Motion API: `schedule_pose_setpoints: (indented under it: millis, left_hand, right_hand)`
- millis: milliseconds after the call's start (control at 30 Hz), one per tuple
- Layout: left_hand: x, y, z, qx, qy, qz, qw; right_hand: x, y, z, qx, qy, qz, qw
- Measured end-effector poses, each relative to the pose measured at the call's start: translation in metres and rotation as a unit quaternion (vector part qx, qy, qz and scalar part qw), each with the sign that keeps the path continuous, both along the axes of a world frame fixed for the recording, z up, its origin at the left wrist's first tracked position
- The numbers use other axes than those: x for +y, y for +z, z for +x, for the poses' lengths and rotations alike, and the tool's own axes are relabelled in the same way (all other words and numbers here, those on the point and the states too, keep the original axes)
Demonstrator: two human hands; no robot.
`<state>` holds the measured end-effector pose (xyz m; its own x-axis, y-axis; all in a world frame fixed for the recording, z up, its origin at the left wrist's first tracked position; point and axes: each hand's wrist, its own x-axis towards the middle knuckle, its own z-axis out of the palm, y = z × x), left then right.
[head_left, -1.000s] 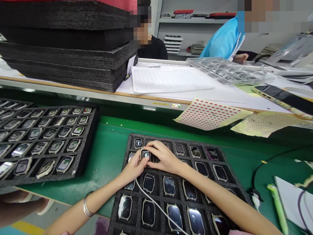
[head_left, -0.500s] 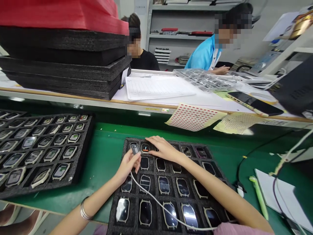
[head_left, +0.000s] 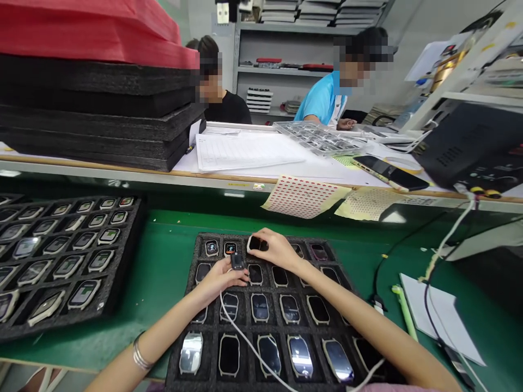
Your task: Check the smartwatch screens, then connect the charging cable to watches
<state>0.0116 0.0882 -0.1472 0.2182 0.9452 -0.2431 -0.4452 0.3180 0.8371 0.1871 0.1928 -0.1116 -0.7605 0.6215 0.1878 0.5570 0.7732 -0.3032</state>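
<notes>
A black foam tray (head_left: 192, 321) of several smartwatch bodies lies on the green belt in front of me. My left hand (head_left: 218, 280) pinches a small charger puck (head_left: 237, 261) on a white cable (head_left: 245, 337) that runs back toward me over the tray. My right hand (head_left: 278, 250) is closed on a dark-screened watch body (head_left: 255, 243), lifted a little above the tray's far row. Two watches (head_left: 220, 248) at the tray's far left corner show lit screens.
A second foam tray (head_left: 61, 256) of lit watches lies to the left. Stacked black foam trays (head_left: 102, 120) sit on the raised shelf, with papers, sticker sheets (head_left: 304, 196) and a phone. Two people sit across. A green pen (head_left: 404, 310) and cables lie right.
My left hand has carried the charger puck rightward from the far corner. My right hand, flat on the tray before, has picked up a watch body. The view has tilted up.
</notes>
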Motion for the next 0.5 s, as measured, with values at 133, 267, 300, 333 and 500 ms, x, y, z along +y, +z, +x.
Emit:
schedule_pose_setpoints:
  millis: [133,267,300,333,500]
  left_hand:
    - [-0.002,-0.004,-0.001,0.006,-0.005,0.031,0.999]
    - [-0.003,-0.009,0.001,0.021,0.01,0.057,0.998]
    - [-0.003,-0.01,0.002,0.027,0.015,0.061,0.998]
    - [-0.003,-0.012,0.003,0.034,0.022,0.066,0.997]
    - [-0.005,-0.016,0.004,0.054,0.046,0.086,0.994]
  right_hand:
    - [-0.023,0.005,0.0,0.048,0.073,-0.008,0.996]
    - [-0.04,-0.002,-0.009,0.067,0.124,-0.008,0.99]
    - [-0.043,-0.005,-0.011,0.073,0.125,-0.005,0.989]
    - [-0.044,-0.008,-0.012,0.079,0.122,-0.001,0.989]
    - [-0.047,-0.024,-0.017,0.121,0.098,0.01,0.988]
